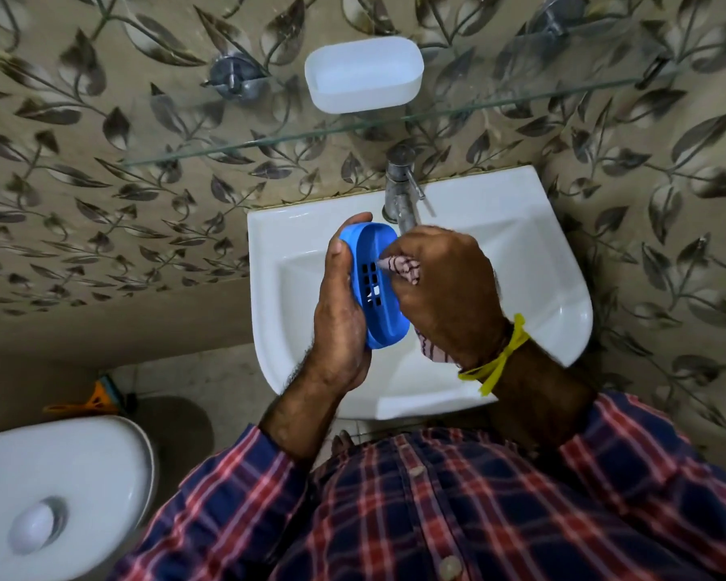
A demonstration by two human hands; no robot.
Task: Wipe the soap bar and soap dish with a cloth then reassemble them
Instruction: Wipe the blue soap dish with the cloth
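My left hand (339, 316) grips a blue oval soap dish insert (380, 312) with square drain holes, held on edge above the white sink (520, 262). My right hand (441, 295) is closed around a pink patterned cloth (405, 266), whose tip presses against the insert's holes. More of the cloth sticks out under the right wrist. A white soap dish tray (363, 73) sits on the glass shelf (235, 142) above. No soap bar shows in view.
A metal tap (401, 195) stands just behind my hands at the sink's back edge. A white toilet cistern (55, 492) is at the lower left, with an orange brush (97, 398) on the floor beside it. Leaf-patterned tiles cover the wall.
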